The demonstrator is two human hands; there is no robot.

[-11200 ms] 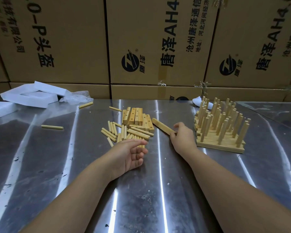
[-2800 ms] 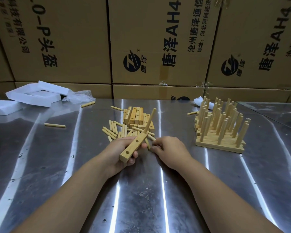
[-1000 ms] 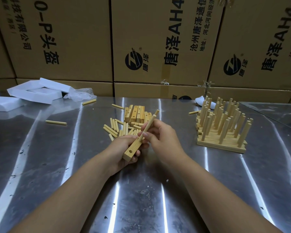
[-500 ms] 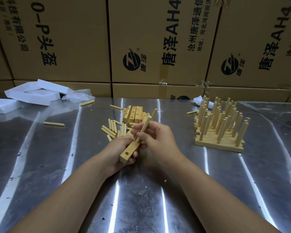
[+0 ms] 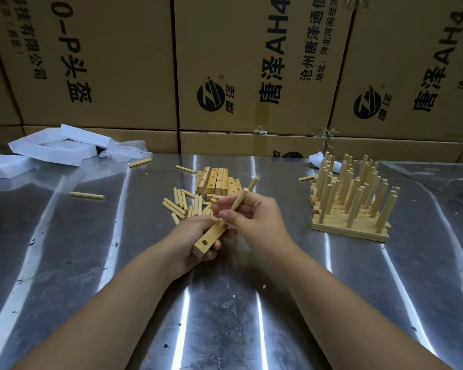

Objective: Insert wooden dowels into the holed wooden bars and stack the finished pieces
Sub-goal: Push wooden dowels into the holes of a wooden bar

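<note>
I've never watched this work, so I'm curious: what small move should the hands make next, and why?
Probably the right hand should push the dowel it pinches deeper into the bar that the left hand grips. Its lower end meets the bar's middle, another dowel stands at the far end, and the near hole is empty.

We count three stray dowels (image 5: 87,195) left of the bar pile (image 5: 216,180), one right of it, one finished stack (image 5: 350,225) farther right, one held bar (image 5: 211,235) nearer.
</note>
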